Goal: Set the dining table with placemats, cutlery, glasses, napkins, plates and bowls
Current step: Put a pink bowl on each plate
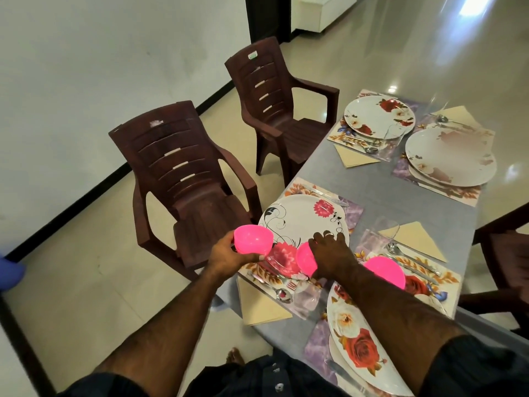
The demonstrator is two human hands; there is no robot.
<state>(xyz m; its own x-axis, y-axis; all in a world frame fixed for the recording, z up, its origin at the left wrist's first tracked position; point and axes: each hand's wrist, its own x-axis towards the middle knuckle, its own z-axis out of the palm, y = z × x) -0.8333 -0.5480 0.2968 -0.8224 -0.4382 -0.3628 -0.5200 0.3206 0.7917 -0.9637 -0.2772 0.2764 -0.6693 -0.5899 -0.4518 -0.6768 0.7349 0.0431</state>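
Placemats, plates, cutlery, glasses, napkins laid; bowls remain. Left hand point(229, 255) grips one glossy pink plastic bowl point(253, 240); right hand point(332, 253) clasps another pink bowl point(305, 259) over the floral white plate point(300, 222).

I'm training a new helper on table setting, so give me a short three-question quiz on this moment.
1. True or false: the left hand holds a pink bowl off the table.
2. How many pink bowls show? A) one B) two C) three
3. Fill in: the right hand is setting a pink bowl on the flowered ____.

Key: 1 true. 2 C: one in each hand, plus a third bowl on the near plate behind the right forearm. 3 plate.
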